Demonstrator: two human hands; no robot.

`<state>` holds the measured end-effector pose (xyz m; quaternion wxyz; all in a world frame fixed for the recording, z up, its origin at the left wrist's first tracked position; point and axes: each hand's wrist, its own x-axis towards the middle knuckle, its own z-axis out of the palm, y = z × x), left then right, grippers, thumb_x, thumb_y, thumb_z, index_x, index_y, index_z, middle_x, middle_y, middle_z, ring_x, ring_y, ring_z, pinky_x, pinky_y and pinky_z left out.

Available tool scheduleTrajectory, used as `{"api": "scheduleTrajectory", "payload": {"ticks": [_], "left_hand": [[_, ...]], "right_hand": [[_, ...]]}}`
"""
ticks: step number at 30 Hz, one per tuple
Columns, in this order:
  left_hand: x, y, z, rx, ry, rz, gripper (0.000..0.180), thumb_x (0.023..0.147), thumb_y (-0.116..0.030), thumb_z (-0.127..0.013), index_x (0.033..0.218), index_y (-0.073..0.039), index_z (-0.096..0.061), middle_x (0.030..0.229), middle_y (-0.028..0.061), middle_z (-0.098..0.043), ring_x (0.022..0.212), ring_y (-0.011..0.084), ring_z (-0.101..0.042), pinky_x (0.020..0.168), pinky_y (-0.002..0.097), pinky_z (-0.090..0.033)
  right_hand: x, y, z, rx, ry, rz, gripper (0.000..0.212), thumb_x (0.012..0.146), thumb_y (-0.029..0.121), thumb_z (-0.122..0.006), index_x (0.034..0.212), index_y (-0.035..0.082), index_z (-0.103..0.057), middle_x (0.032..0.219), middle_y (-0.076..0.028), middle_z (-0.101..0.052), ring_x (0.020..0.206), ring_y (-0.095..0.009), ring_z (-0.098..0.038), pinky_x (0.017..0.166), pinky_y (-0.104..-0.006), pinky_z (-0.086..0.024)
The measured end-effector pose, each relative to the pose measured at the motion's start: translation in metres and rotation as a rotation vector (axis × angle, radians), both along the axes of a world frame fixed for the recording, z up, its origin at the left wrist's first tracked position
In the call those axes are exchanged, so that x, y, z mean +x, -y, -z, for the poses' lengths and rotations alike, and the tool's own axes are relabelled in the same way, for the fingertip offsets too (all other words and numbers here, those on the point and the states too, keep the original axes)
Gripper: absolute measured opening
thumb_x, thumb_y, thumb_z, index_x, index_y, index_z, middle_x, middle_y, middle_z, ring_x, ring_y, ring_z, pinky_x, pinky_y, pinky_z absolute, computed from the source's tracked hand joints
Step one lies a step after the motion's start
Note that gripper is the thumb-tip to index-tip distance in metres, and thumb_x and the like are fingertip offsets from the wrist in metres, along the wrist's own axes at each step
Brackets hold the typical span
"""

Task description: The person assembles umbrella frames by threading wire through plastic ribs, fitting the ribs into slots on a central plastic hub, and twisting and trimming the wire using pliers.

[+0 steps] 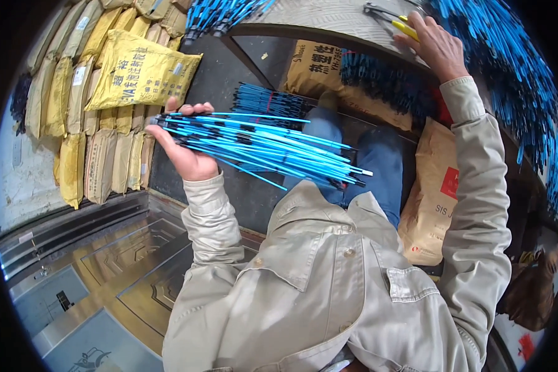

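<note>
My left hand (191,154) is closed around one end of a loose bundle of thin blue strips with black ends (266,146). The strips fan out to the right above my lap, and their gathered ends lie between my thumb and fingers. At the upper right, my right hand (439,51) rests over the worktable with its fingers bent around the yellow handles of a pair of pliers (405,30). The pliers' metal jaws point left over the tabletop, and part of the handles is hidden by my fingers.
The grey worktable (328,20) carries a large heap of blue strips (508,68) at right. More strips (266,102) lie below it. Yellow and brown sacks (139,71) are stacked at left. A brown paper sack (429,192) stands beside my leg. Metal door panels (130,260) are at lower left.
</note>
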<state>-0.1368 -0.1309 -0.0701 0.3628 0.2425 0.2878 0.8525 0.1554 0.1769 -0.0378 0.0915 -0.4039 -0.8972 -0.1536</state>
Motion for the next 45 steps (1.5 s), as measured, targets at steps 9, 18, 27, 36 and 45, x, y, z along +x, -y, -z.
{"api": "scheduleTrajectory", "payload": {"ticks": [9, 18, 27, 36, 45], "left_hand": [[0.017, 0.020, 0.105, 0.151, 0.917, 0.230, 0.064, 0.093, -0.052, -0.027, 0.114, 0.005, -0.046, 0.099, 0.0157, -0.059, 0.107, 0.0299, -0.049, 0.100, 0.0448, -0.037], [0.058, 0.016, 0.124, -0.108, 0.715, 0.408, 0.057, 0.094, -0.045, -0.034, 0.119, 0.005, -0.043, 0.109, 0.0172, -0.055, 0.110, 0.0297, -0.049, 0.098, 0.0436, -0.038], [0.104, 0.010, 0.057, -0.414, -0.046, 0.481, 0.053, 0.089, -0.035, -0.054, 0.124, 0.003, -0.041, 0.121, 0.0167, -0.052, 0.110, 0.0255, -0.052, 0.093, 0.0390, -0.043], [0.145, 0.013, 0.013, -0.385, -0.320, 0.374, 0.058, 0.075, -0.024, -0.075, 0.117, 0.001, -0.044, 0.103, 0.0075, -0.058, 0.090, 0.0129, -0.058, 0.081, 0.0270, -0.046], [0.149, 0.013, 0.002, -0.378, -0.383, 0.315, 0.046, 0.080, -0.034, -0.069, 0.103, -0.001, -0.048, 0.087, 0.0038, -0.055, 0.077, 0.0086, -0.053, 0.068, 0.0233, -0.043]], "right_hand": [[-0.052, 0.148, 0.022, -0.720, -0.581, -0.932, 0.060, 0.076, 0.031, -0.067, 0.126, 0.005, -0.045, 0.132, -0.015, -0.042, 0.123, -0.032, -0.040, 0.102, -0.0403, -0.033], [-0.048, 0.189, 0.015, -1.010, -0.833, -1.143, 0.044, 0.075, 0.030, -0.066, 0.107, 0.002, -0.057, 0.108, -0.013, -0.059, 0.102, -0.032, -0.056, 0.093, -0.0429, -0.042], [-0.004, 0.215, -0.001, -1.205, -0.866, -0.763, 0.032, 0.082, 0.028, -0.066, 0.096, 0.002, -0.056, 0.096, -0.012, -0.061, 0.089, -0.022, -0.061, 0.076, -0.0340, -0.048], [0.005, 0.215, 0.035, -1.749, -1.270, -0.335, 0.039, 0.081, 0.026, -0.068, 0.103, -0.002, -0.052, 0.096, -0.007, -0.059, 0.091, -0.014, -0.056, 0.081, -0.0296, -0.045], [0.001, 0.226, 0.005, -1.442, -1.094, -0.488, 0.051, 0.083, 0.028, -0.064, 0.118, -0.004, -0.045, 0.095, -0.009, -0.059, 0.088, -0.013, -0.056, 0.081, -0.0268, -0.044]]}}
